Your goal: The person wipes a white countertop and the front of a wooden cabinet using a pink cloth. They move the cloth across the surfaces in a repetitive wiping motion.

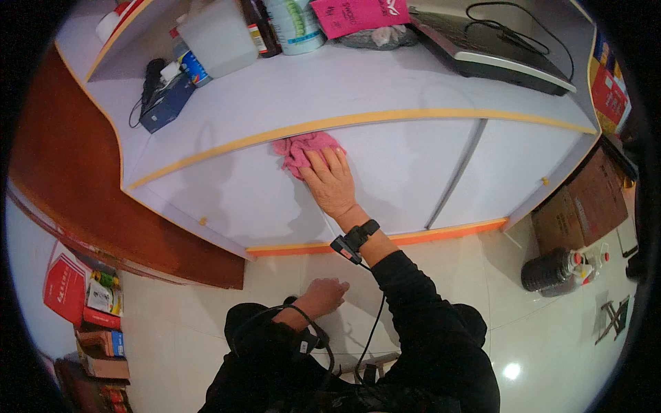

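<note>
My right hand (329, 183) presses a pink cloth (304, 149) against the white sliding door (392, 175) of a cabinet, just under the yellow-edged shelf (310, 125). A black band with a small device and a cable is on my right wrist. Near my lap, my left hand (326, 297) hangs above the tiled floor, its fingers loosely curled, touching nothing that I can see; whether it holds anything cannot be told.
On the shelf stand a white plastic jug (219, 38), bottles, a dark blue box (168, 103) and a black flat appliance (496, 51) with a cord. Brown wood furniture (181, 242) is at left. Cardboard boxes (583, 206) and large bottles (550, 271) stand at right.
</note>
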Motion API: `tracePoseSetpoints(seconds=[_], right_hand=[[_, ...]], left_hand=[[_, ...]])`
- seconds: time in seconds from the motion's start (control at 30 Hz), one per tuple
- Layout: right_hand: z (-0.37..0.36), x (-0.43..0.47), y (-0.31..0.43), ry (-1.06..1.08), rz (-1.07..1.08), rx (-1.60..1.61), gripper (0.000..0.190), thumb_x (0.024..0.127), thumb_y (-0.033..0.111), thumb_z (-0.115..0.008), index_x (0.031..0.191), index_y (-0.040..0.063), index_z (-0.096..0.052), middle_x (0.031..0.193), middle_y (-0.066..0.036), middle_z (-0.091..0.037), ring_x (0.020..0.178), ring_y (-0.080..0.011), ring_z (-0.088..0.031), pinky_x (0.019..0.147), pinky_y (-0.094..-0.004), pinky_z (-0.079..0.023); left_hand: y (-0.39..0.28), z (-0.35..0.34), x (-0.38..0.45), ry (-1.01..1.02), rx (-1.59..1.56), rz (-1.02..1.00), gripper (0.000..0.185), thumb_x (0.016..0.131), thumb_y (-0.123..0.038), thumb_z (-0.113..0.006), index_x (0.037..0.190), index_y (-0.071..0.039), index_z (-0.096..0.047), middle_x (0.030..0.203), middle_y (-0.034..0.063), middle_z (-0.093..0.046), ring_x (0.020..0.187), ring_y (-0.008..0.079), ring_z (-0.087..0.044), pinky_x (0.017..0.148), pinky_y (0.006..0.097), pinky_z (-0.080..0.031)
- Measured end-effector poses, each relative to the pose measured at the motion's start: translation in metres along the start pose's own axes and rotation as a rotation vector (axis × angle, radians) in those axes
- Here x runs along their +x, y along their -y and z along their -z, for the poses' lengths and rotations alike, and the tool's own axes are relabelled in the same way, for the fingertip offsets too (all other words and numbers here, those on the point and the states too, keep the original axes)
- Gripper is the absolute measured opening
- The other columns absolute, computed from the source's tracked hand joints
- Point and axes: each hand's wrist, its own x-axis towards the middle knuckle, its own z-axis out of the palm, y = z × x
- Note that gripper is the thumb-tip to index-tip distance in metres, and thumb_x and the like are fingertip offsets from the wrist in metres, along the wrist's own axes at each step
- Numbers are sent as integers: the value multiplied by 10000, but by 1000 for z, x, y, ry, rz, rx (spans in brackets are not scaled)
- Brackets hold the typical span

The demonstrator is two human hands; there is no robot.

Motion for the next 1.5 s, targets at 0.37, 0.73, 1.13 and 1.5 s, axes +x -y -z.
tracePoseSetpoints(seconds=[0.37,0.73,1.13,1.5], right_hand=[[93,-3,-115,-417,-550,-349,473,833,145,-602,1243,-53,-472,1330,-305,-402,1227,-539,-362,1036,-582,-315],[58,-201,-117,-333,-907,-215,490,851,97,-561,1301,-21,-406,1388,-301,-339,1299,-484,-305,1096,-529,-237],[18,-330,-117,-273,-1520,-267,497,811,84,-509,1272,-63,-395,1205,-275,-490,1172,-421,-462,1021,-450,-344],[-15,-326,-85,-322,-1716,-61,271,799,56,-596,1018,-6,-448,963,-124,-523,883,-261,-515,848,-362,-428]], left_hand=[[-11,2,5,200,75,36,413,870,-300,-627,1228,-114,-537,1045,157,-597,960,372,-615,790,488,-508],[-20,6,19,218,64,-42,429,851,-260,-642,1234,-99,-532,992,159,-601,941,351,-617,778,475,-499],[-13,8,13,215,39,-3,389,820,-189,-635,1185,-95,-539,917,133,-594,860,340,-614,718,469,-473],[-1,-8,-22,-40,83,-52,349,790,-132,-586,1137,-103,-575,863,90,-568,813,277,-590,679,415,-436]])
